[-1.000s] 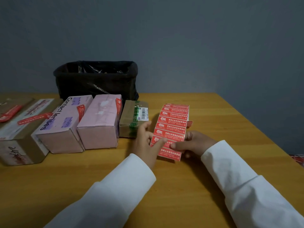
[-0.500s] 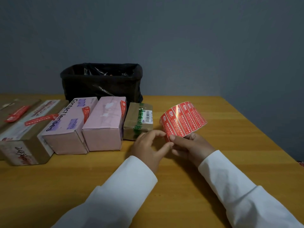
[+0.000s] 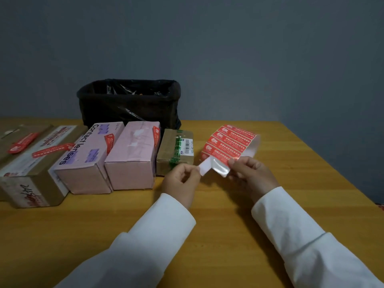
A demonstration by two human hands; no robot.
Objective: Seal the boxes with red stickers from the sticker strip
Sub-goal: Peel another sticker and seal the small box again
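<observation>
Bin (image 3: 128,104) at the back of the table (image 3: 291,183), lined with a black bag, something shiny and crumpled inside, too dark to name. In front of it a row of boxes, all closed: a small brown box (image 3: 176,151) with green tape and a barcode label nearest the hands, then a pink box (image 3: 133,154) with a red sticker at its far edge, then the lenses box (image 3: 87,156) with a red sticker on top, then a brown-and-white box (image 3: 31,169) with a long red sticker, and a far-left box (image 3: 14,140), also stickered, cut off by the frame edge. Now the hands: the left hand (image 3: 182,179) pinches a sticker (image 3: 204,166) between thumb and fingertip, its white back facing us, the other fingers curled in. The right hand (image 3: 249,171) pinches the strip (image 3: 228,144) at its near edge, strip held up just above the table, curling over at the far end, rows of red stickers facing up. Half a second ago both hands were close together on the strip's corner and the strip was rolled tighter; now the hands have drawn apart, the sticker has peeled away from the shiny backing, and the strip has opened out flatter. The print on the stickers is too small to read, and whether the sticker's far end has come fully free of the strip I cannot tell.
</observation>
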